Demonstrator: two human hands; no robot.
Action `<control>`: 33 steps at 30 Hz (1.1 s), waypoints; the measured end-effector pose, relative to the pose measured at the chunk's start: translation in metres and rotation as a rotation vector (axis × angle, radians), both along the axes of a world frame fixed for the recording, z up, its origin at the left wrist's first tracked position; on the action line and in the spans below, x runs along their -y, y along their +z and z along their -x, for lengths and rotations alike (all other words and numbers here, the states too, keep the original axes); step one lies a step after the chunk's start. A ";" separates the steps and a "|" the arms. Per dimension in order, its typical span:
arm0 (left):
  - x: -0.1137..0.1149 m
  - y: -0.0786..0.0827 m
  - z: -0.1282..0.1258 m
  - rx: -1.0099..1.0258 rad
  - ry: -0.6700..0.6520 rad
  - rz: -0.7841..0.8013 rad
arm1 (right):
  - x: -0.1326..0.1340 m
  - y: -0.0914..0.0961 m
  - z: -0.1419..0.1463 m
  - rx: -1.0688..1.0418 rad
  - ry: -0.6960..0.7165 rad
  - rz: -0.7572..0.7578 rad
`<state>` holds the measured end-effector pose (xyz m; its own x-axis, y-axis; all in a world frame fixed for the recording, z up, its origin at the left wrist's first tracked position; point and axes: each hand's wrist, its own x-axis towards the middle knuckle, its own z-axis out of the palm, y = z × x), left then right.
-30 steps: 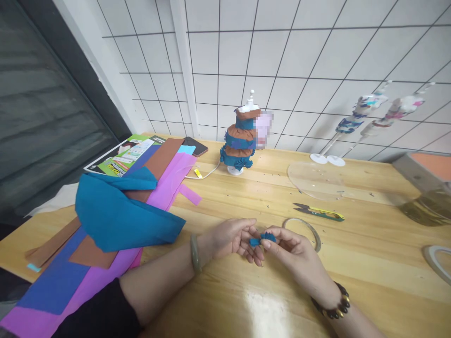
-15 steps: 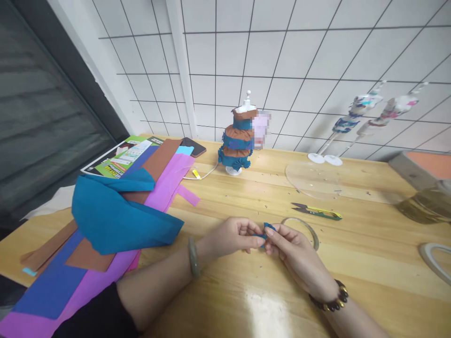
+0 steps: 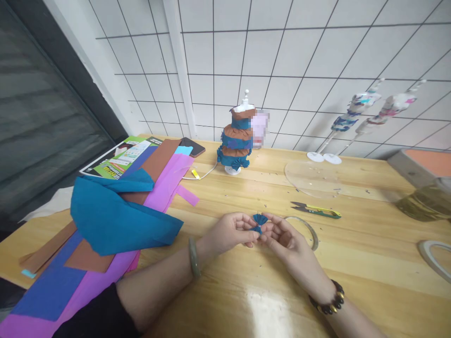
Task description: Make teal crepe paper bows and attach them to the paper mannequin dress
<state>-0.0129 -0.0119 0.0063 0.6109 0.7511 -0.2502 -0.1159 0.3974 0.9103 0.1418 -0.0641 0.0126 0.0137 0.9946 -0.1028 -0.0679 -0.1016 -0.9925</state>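
Between both hands, above the wooden table, is a small pleated blue paper bow (image 3: 260,219), its upper half fanned out. My left hand (image 3: 235,231) pinches it from the left, thumb low and fingers behind. From the right, my right hand (image 3: 284,238) holds its edge between fingertips. Beyond them stands a small dress form (image 3: 238,131) clothed in brown and blue ruffled crepe paper, with similar blue fans at its hem. A roll of tape (image 3: 310,232) lies partly hidden behind my right hand.
Yellow-green thread snips (image 3: 316,210) lie right of centre. At left, blue crepe paper (image 3: 120,216) tops brown, purple and pink sheets. A clear disc (image 3: 312,178), two more dress forms (image 3: 352,112), a phone (image 3: 193,146), another tape roll (image 3: 435,263) and a grey box (image 3: 419,171) are around.
The blue paper piece has turned and spread into a visible fan. My right fingers have shifted from covering it to holding its right side. My left hand has risen slightly.
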 end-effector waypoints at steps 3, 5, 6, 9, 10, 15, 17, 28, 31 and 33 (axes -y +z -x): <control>0.000 -0.001 0.001 0.007 -0.003 -0.004 | 0.000 -0.002 -0.003 0.038 -0.014 -0.028; -0.001 -0.001 0.001 0.005 -0.001 -0.013 | 0.001 -0.002 -0.004 0.065 -0.035 -0.046; -0.001 -0.002 0.001 0.002 0.002 -0.023 | 0.001 -0.002 -0.004 0.077 -0.042 -0.053; -0.001 -0.003 0.001 -0.015 0.010 -0.055 | 0.002 -0.004 -0.003 0.096 -0.020 -0.066; 0.000 -0.004 0.001 -0.016 0.009 -0.061 | 0.003 -0.005 -0.002 0.101 -0.009 -0.067; 0.000 -0.005 0.001 -0.015 -0.019 -0.069 | 0.000 -0.004 -0.005 0.133 -0.010 -0.047; -0.001 -0.004 0.002 -0.030 -0.018 -0.076 | 0.000 -0.002 -0.008 0.146 -0.025 -0.017; -0.002 0.001 0.002 -0.001 -0.023 -0.048 | 0.002 -0.004 -0.008 0.090 0.035 -0.011; -0.004 0.000 0.004 -0.015 -0.022 -0.050 | 0.002 -0.002 -0.009 0.077 0.058 -0.001; -0.004 0.001 0.004 -0.029 -0.012 -0.057 | 0.002 0.001 -0.010 0.080 0.038 0.010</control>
